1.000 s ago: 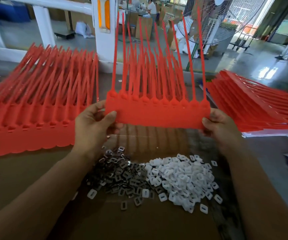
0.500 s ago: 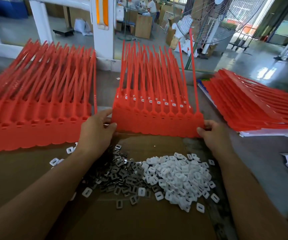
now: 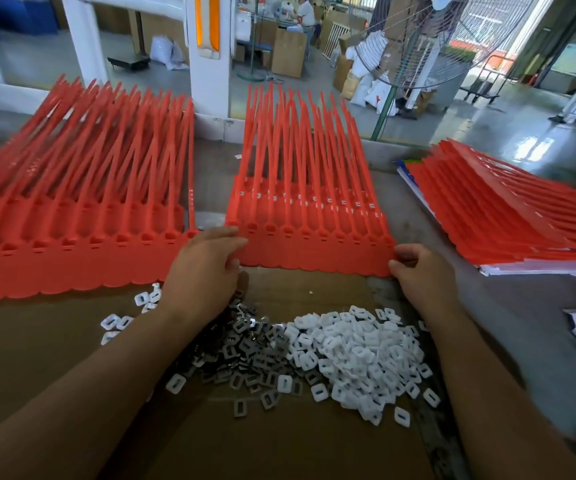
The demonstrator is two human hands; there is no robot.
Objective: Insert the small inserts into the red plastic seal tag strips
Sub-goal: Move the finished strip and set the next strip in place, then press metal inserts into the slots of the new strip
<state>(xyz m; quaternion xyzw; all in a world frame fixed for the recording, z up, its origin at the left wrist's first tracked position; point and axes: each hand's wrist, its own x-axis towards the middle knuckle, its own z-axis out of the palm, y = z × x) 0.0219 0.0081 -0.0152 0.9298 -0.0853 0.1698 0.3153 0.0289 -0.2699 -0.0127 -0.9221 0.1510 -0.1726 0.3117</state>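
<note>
The left hand's [image 3: 207,268] thumb lies along the top of the near left corner of a red seal tag strip sheet [image 3: 314,251], with the curled fingers closing on the edge below it, so the corner is pinched. The right hand [image 3: 418,271] has its fingers bent tight round the near right corner of the same sheet, pinching it too. The sheet lies low between the two hands, scalloped edge towards the person and thin tails pointing away. It partly covers a second red sheet [image 3: 265,188] whose row of heads shows small white inserts already seated.

Just in front of the hands a cardboard sheet [image 3: 279,445] carries two loose heaps that touch each other: grey metal inserts [image 3: 245,348] under the left wrist and white plastic inserts [image 3: 359,355] to the right. A few white ones are scattered by the left forearm.

A stack of red strip sheets [image 3: 72,237] lies to the left, and a fanned stack [image 3: 504,216] to the right rests on papers on the grey table [image 3: 521,323]. Behind them are a white post [image 3: 207,46] and a wire-guarded fan [image 3: 418,46].
</note>
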